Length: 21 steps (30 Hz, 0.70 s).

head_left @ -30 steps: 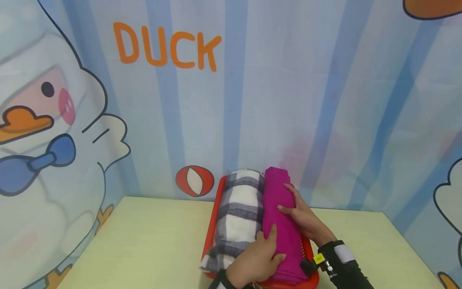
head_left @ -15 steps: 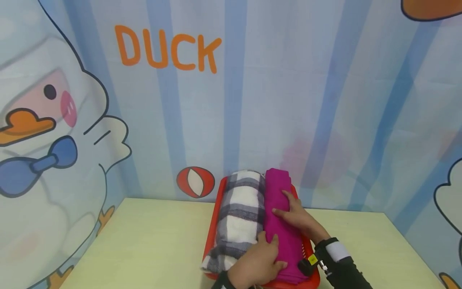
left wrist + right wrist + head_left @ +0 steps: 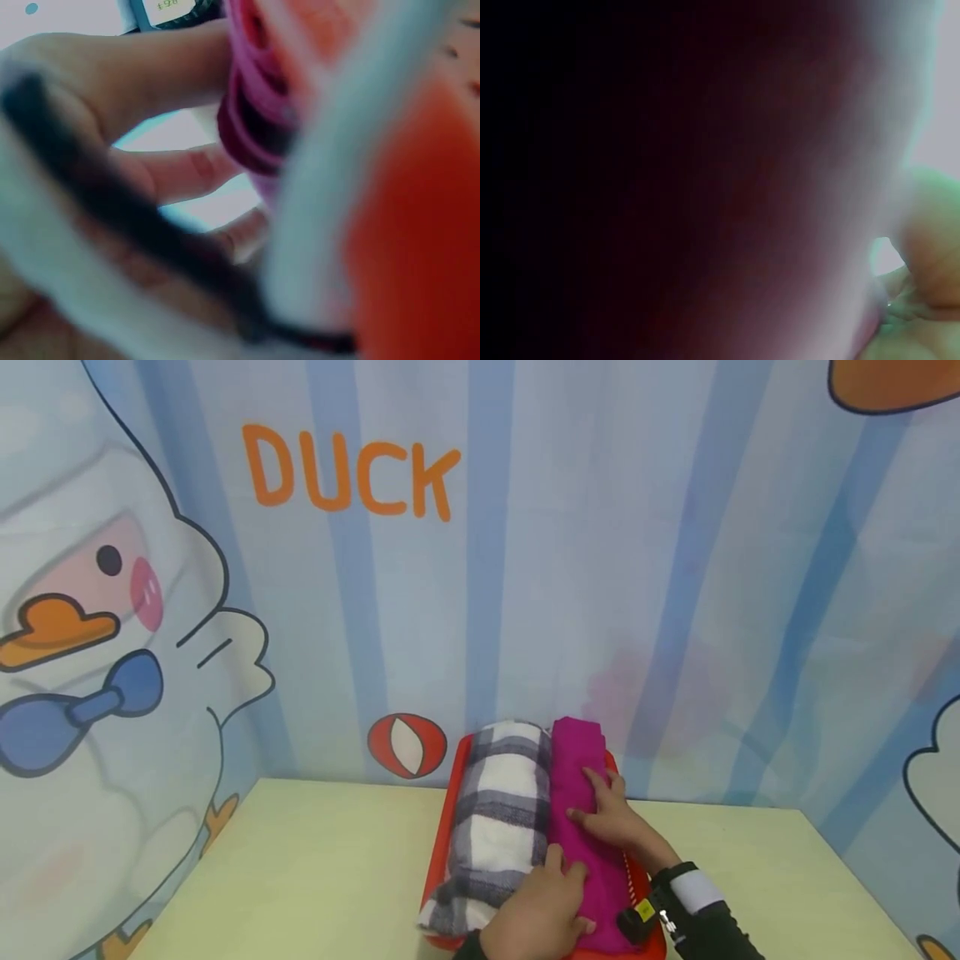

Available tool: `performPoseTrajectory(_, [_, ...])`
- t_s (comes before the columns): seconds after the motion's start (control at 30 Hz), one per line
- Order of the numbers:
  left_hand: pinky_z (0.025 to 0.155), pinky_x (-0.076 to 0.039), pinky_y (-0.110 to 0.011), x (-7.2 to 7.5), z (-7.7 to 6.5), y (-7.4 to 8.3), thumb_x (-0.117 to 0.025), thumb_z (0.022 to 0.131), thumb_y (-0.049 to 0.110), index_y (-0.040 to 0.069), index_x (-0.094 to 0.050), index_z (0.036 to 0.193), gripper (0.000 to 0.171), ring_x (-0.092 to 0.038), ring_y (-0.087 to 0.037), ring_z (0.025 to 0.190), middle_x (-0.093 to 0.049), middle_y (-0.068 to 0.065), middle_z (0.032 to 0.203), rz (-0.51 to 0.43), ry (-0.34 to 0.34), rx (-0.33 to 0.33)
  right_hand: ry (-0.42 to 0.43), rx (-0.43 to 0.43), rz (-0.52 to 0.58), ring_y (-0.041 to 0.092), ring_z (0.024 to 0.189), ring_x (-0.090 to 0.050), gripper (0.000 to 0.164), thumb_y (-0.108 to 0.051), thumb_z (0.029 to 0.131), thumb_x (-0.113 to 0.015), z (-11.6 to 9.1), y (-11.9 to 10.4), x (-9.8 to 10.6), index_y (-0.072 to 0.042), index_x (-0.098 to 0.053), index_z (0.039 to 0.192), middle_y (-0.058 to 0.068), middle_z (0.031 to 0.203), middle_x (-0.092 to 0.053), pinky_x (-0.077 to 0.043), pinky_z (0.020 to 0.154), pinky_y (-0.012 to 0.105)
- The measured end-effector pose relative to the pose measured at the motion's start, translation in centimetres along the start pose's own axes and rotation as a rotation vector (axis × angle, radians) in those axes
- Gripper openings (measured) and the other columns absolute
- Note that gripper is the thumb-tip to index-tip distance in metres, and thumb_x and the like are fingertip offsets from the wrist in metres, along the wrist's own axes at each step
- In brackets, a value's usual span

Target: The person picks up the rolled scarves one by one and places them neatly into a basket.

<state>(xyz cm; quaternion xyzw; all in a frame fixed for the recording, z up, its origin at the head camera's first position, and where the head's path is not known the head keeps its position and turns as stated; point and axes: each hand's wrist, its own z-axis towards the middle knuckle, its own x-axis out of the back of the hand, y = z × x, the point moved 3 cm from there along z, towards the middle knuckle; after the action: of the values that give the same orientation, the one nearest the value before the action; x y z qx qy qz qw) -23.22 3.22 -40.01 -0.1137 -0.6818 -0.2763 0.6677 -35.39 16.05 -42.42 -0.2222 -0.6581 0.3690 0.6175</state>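
A magenta folded or rolled cloth (image 3: 576, 760) lies lengthwise in a red basket (image 3: 442, 852), beside a plaid white and grey cloth roll (image 3: 504, 806). With fingers spread and loosely bent, my left hand (image 3: 536, 910) rests on the near part of the magenta cloth, by the seam between both rolls. Farther back, my right hand (image 3: 617, 820) lies over the magenta cloth's right side, thumb and fingers apart on top. In the left wrist view, fingers (image 3: 180, 174) touch the layered magenta edge (image 3: 251, 131). Dark blur fills most of the right wrist view.
The basket stands on a pale yellow table (image 3: 322, 868), close to a blue striped backdrop (image 3: 570, 543) printed with a duck and lettering. Table surface extends on both sides of the basket. A wrist camera (image 3: 637, 920) sits over the basket's right rim.
My right hand has slid slightly left and nearer along the magenta cloth. The left hand's fingers look a little more bent. The head view has tipped slightly upward.
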Motion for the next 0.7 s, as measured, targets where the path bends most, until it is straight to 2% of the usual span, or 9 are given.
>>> performPoseTrajectory(0.13, [0.081, -0.047, -0.026, -0.42, 0.29, 0.33, -0.068, 0.083, 0.041, 0.006, -0.055, 0.120, 0.053, -0.050, -0.015, 0.096, -0.052, -0.009, 0.112, 0.141, -0.024, -0.006, -0.006, 0.007, -0.002, 0.049, 0.126, -0.019, 0.078, -0.014, 0.085, -0.062, 0.03, 0.16, -0.23, 0.002, -0.017, 0.146, 0.031, 0.143, -0.003, -0.027, 0.099, 0.068])
performPoseTrajectory(0.23, [0.090, -0.040, -0.031, -0.64, 0.55, 0.44, -0.063, 0.085, 0.047, 0.009, -0.055, 0.123, 0.055, -0.044, -0.015, 0.110, -0.056, -0.005, 0.117, 0.243, -0.049, -0.018, -0.010, 0.020, 0.000, 0.049, 0.126, -0.018, 0.079, -0.014, 0.085, -0.063, 0.10, 0.17, -0.30, 0.003, -0.017, 0.146, 0.031, 0.143, -0.003, -0.025, 0.101, 0.067])
performPoseTrajectory(0.33, [0.089, -0.035, -0.033, -0.62, 0.64, 0.36, -0.060, 0.085, 0.050, 0.011, -0.057, 0.122, 0.054, -0.045, -0.013, 0.108, -0.059, -0.002, 0.114, 0.315, -0.046, -0.036, -0.009, 0.026, -0.001, 0.048, 0.125, -0.020, 0.079, -0.015, 0.085, -0.064, 0.12, 0.13, -0.32, 0.003, -0.017, 0.146, 0.031, 0.143, -0.004, -0.027, 0.100, 0.067])
performPoseTrajectory(0.4, [0.089, -0.036, -0.031, -0.56, 0.58, 0.26, -0.062, 0.084, 0.050, 0.011, -0.058, 0.120, 0.053, -0.048, -0.013, 0.105, -0.060, -0.003, 0.112, 0.311, -0.028, -0.044, -0.010, 0.020, 0.001, 0.048, 0.124, -0.021, 0.080, -0.015, 0.085, -0.064, 0.09, 0.16, -0.34, 0.002, -0.017, 0.146, 0.031, 0.144, -0.004, -0.029, 0.099, 0.067])
performPoseTrajectory(0.57, [0.076, -0.051, -0.025, -0.53, 0.38, 0.06, -0.069, 0.082, 0.042, 0.005, -0.055, 0.122, 0.057, -0.055, -0.015, 0.095, -0.057, -0.011, 0.110, 0.146, -0.002, -0.028, -0.014, 0.003, 0.017, 0.048, 0.125, -0.021, 0.080, -0.014, 0.085, -0.064, -0.04, 0.37, -0.45, 0.000, -0.016, 0.147, 0.029, 0.146, 0.000, -0.029, 0.099, 0.067])
performPoseTrajectory(0.7, [0.066, -0.052, -0.024, -0.55, 0.39, -0.03, -0.071, 0.080, 0.040, 0.003, -0.054, 0.121, 0.059, -0.057, -0.013, 0.082, -0.056, -0.011, 0.107, 0.102, 0.014, -0.023, -0.032, -0.008, 0.027, 0.048, 0.126, -0.020, 0.078, -0.013, 0.085, -0.064, -0.04, 0.58, -0.45, 0.000, -0.017, 0.147, 0.028, 0.147, 0.001, -0.028, 0.100, 0.067])
